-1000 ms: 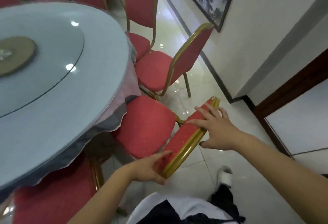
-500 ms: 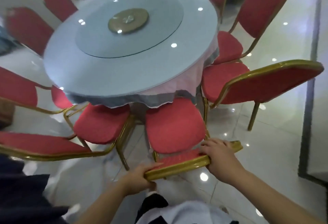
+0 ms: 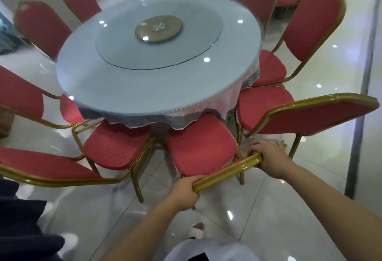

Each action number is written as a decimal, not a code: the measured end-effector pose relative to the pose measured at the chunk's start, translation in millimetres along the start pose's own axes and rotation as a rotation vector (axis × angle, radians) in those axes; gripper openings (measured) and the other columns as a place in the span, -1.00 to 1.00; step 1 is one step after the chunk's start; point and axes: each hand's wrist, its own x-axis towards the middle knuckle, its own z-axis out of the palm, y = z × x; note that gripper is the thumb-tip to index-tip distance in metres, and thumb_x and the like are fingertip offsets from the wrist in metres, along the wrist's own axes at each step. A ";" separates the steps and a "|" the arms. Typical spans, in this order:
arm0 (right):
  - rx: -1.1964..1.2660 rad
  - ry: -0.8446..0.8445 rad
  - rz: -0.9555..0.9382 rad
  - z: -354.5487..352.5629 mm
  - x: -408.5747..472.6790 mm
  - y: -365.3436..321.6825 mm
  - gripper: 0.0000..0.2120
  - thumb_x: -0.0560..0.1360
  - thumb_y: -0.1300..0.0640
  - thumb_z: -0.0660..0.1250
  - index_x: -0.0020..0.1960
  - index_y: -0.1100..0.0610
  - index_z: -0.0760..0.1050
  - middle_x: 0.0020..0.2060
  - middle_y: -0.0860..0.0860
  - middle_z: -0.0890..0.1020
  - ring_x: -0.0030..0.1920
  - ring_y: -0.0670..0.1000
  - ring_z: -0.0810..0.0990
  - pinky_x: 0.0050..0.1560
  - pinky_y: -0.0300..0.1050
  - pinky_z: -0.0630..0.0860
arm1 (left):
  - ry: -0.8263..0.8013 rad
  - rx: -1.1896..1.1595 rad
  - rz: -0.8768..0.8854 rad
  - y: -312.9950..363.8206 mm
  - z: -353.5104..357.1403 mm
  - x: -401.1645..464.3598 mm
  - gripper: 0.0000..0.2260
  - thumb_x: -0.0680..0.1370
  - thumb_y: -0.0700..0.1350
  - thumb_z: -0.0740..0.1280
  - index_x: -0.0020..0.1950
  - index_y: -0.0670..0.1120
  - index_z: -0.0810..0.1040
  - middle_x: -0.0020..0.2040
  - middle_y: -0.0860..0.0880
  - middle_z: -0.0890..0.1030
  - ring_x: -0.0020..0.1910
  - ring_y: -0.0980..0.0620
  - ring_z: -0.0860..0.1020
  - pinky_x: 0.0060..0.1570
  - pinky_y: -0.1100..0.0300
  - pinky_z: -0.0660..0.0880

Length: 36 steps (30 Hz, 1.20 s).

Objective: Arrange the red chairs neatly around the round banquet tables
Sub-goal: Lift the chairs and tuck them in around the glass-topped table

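Head view, left hand (image 3: pixel 184 190) and right hand (image 3: pixel 268 155) grip red chair (image 3: pixel 201 149) backrest

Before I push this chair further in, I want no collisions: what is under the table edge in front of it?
The front of the held chair's seat sits just under the hanging tablecloth. The table's base and the chair's front legs are hidden.

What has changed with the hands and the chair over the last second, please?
The right hand, first lying flat on the chair back's top rail, now curls over it. The left hand kept its grip, and the chair's seat now faces the table squarely.
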 end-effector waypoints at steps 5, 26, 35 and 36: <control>-0.039 0.042 0.146 9.8 -6.3 -10.6 -0.77 0.41 0.13 0.38 -0.11 -0.20 0.46 0.13 -0.22 0.49 0.38 -0.01 0.30 0.34 0.24 0.15 | -0.022 0.169 0.033 -5.8 -4.3 2.5 -0.37 0.37 -0.08 0.21 0.39 0.40 0.35 0.10 0.15 0.63 0.08 0.04 0.60 0.06 0.16 0.55; -0.128 -0.054 0.360 -11.8 35.1 -52.9 -0.51 0.41 0.14 0.43 0.31 -0.09 0.43 0.28 0.00 0.49 0.41 0.16 0.30 0.34 0.34 0.29 | -0.025 0.249 0.146 -14.8 -56.2 33.4 -0.44 0.44 -0.06 0.21 0.40 0.37 0.35 0.14 0.09 0.63 0.13 -0.08 0.57 0.09 0.03 0.48; -0.070 0.134 0.335 24.8 17.4 -94.1 -0.73 0.44 0.11 0.42 0.14 -0.02 0.55 0.25 0.05 0.50 0.49 0.23 0.15 0.46 0.29 0.11 | -0.043 0.275 0.153 -27.9 -49.2 29.4 -0.43 0.45 -0.01 0.19 0.43 0.38 0.27 0.16 0.08 0.62 0.14 -0.08 0.58 0.14 0.03 0.43; -0.065 0.134 0.349 26.5 16.7 -93.1 -0.73 0.44 0.11 0.42 0.13 -0.01 0.55 0.24 0.06 0.49 0.50 0.23 0.15 0.46 0.29 0.11 | -0.042 0.274 0.146 -28.9 -47.9 29.6 -0.41 0.43 0.00 0.18 0.44 0.39 0.25 0.18 0.07 0.62 0.16 -0.08 0.57 0.16 0.03 0.43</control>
